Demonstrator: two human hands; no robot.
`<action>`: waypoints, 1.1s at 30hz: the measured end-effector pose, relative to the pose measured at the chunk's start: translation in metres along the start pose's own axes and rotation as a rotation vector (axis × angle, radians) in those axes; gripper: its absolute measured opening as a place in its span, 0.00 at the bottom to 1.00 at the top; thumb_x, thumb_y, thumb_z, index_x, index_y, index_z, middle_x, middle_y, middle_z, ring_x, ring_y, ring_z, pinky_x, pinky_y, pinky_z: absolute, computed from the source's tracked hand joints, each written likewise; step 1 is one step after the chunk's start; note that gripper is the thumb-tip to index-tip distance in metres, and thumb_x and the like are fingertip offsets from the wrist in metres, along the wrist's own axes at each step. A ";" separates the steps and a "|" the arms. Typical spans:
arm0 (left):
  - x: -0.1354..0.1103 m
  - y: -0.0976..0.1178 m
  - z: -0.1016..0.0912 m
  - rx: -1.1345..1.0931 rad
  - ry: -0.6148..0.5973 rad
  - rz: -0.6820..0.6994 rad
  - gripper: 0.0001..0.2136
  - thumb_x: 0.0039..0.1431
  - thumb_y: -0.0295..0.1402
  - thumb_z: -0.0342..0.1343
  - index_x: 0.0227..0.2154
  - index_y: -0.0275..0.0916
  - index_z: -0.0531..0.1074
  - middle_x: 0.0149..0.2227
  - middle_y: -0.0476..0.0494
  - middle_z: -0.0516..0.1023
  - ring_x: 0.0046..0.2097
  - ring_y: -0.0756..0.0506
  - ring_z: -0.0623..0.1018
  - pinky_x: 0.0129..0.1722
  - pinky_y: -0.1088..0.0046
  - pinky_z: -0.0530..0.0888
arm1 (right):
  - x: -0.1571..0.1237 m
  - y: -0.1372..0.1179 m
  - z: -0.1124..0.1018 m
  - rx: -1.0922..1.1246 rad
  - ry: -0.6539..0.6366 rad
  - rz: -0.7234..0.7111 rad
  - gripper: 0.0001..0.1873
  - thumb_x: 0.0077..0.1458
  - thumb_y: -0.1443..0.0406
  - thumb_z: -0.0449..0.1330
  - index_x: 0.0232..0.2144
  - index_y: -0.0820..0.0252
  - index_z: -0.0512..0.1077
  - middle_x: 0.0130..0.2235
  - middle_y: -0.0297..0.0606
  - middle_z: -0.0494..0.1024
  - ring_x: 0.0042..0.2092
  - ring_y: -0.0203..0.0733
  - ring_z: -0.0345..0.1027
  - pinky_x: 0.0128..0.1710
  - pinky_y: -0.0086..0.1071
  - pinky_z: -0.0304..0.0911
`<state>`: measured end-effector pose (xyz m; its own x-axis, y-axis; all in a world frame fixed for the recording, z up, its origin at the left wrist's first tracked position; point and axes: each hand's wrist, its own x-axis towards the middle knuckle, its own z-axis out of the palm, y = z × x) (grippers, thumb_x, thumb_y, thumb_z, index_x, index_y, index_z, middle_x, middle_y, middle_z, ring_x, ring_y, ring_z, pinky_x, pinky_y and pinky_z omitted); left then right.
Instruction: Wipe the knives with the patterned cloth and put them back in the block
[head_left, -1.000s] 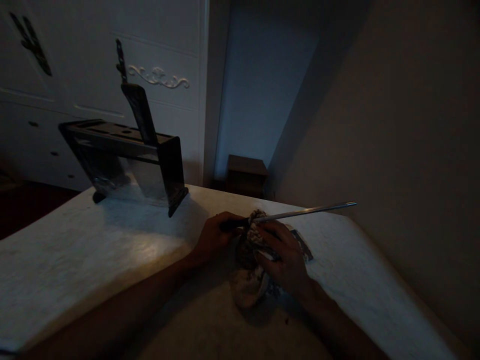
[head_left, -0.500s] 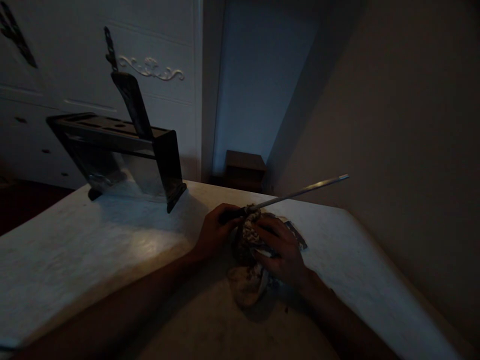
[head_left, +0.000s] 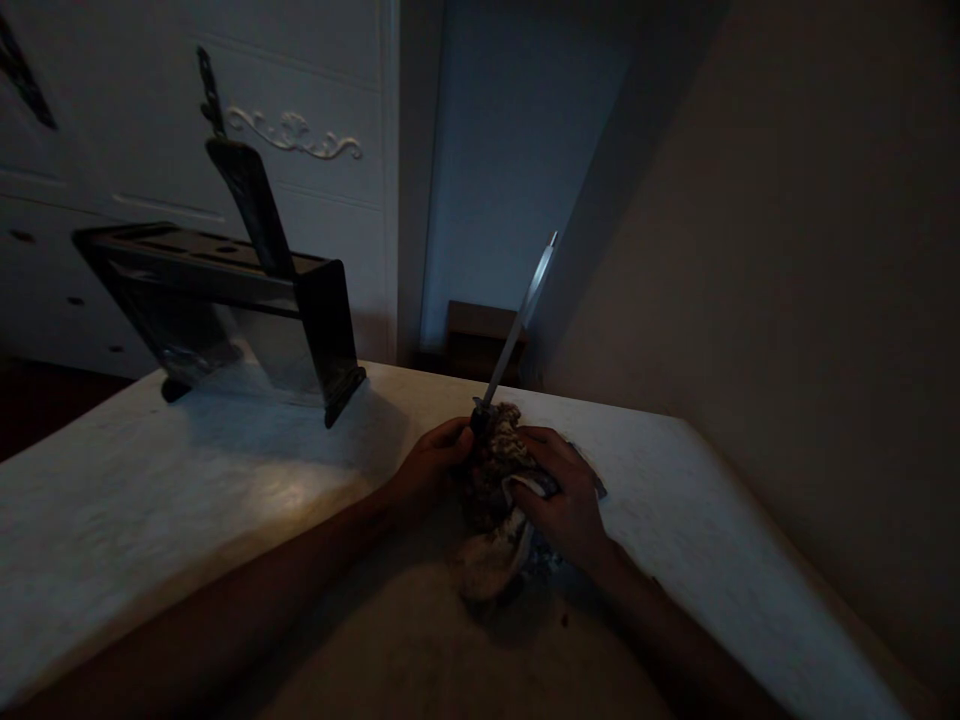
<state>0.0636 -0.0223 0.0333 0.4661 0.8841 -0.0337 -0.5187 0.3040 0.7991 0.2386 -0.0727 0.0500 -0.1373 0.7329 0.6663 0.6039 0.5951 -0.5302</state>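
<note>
My left hand (head_left: 433, 462) is closed around the black handle of a honing steel (head_left: 519, 322). Its slim metal rod slants up and away to the right, the tip well above the table. My right hand (head_left: 568, 497) pinches a crumpled, patterned cloth (head_left: 491, 478), which bunches against the steel's handle. A paler fold of that cloth hangs toward me, below the fingers. In this dim light I cannot tell how much of the handle the cloth covers.
On the left of the pale table (head_left: 247, 480) stands a dark knife block (head_left: 322, 320) with clear sides; a black-handled knife (head_left: 255, 205) sticks up from it. Behind are a white cabinet (head_left: 315, 60) and a small brown box-like piece (head_left: 484, 320). A wall (head_left: 787, 250) rises at right.
The honing steel has swung from lying low toward the right to pointing steeply upward. My left hand has turned with its handle, while the right hand keeps the cloth.
</note>
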 end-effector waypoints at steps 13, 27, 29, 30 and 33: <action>-0.002 0.006 0.003 -0.056 -0.070 -0.076 0.17 0.44 0.36 0.70 0.38 0.36 0.78 0.38 0.41 0.80 0.40 0.43 0.78 0.43 0.67 0.72 | 0.001 0.004 -0.002 0.063 -0.058 0.029 0.25 0.45 0.70 0.61 0.48 0.53 0.74 0.48 0.41 0.74 0.49 0.47 0.69 0.50 0.42 0.66; -0.009 0.005 0.013 -0.049 -0.068 -0.061 0.21 0.38 0.33 0.72 0.40 0.39 0.80 0.43 0.40 0.80 0.38 0.45 0.79 0.40 0.68 0.74 | 0.007 0.011 -0.001 0.672 -0.049 0.479 0.18 0.46 0.67 0.62 0.42 0.54 0.77 0.45 0.35 0.79 0.51 0.48 0.70 0.55 0.43 0.63; -0.010 0.004 0.016 -0.024 -0.055 -0.055 0.22 0.39 0.35 0.72 0.42 0.39 0.79 0.43 0.39 0.80 0.37 0.46 0.79 0.39 0.68 0.74 | 0.004 0.010 0.001 0.807 -0.029 0.569 0.18 0.46 0.66 0.64 0.43 0.54 0.77 0.42 0.35 0.80 0.48 0.48 0.73 0.51 0.43 0.67; -0.011 0.003 0.017 -0.001 -0.047 -0.045 0.23 0.39 0.35 0.72 0.42 0.38 0.79 0.43 0.38 0.80 0.37 0.46 0.79 0.38 0.68 0.74 | 0.003 0.008 0.002 0.860 -0.021 0.610 0.18 0.45 0.65 0.65 0.42 0.54 0.77 0.41 0.35 0.81 0.45 0.48 0.74 0.48 0.42 0.69; -0.011 0.000 0.018 0.090 -0.004 -0.004 0.23 0.38 0.36 0.73 0.41 0.37 0.79 0.41 0.38 0.81 0.35 0.46 0.78 0.36 0.69 0.74 | 0.001 0.004 0.004 0.968 -0.025 0.716 0.18 0.43 0.64 0.68 0.40 0.54 0.77 0.36 0.34 0.82 0.39 0.48 0.77 0.41 0.41 0.72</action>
<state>0.0718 -0.0381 0.0447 0.4706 0.8817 -0.0345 -0.4505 0.2737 0.8498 0.2376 -0.0680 0.0459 -0.0331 0.9979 0.0557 -0.2884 0.0439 -0.9565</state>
